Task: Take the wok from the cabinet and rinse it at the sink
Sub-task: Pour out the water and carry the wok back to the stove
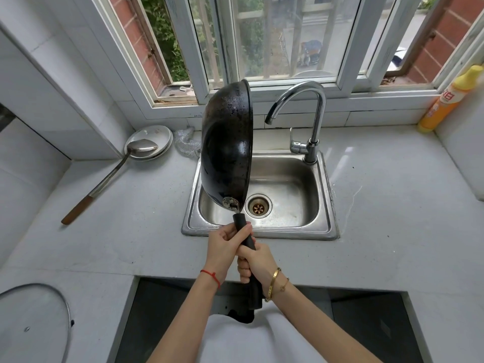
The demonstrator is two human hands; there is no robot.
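You hold the black round-bottomed steel wok on edge above the left part of the stainless steel sink, its open side turned right toward the curved chrome tap, its dark underside facing left. Your left hand is wrapped shut around the upper part of the long black handle; your right hand is closed around it just below, nearer your body. The handle's long axis runs from your hands up and away to the bowl. No water shows at the spout, which hangs just right of the rim, so the tap's lever likely needs your right hand, the nearer one.
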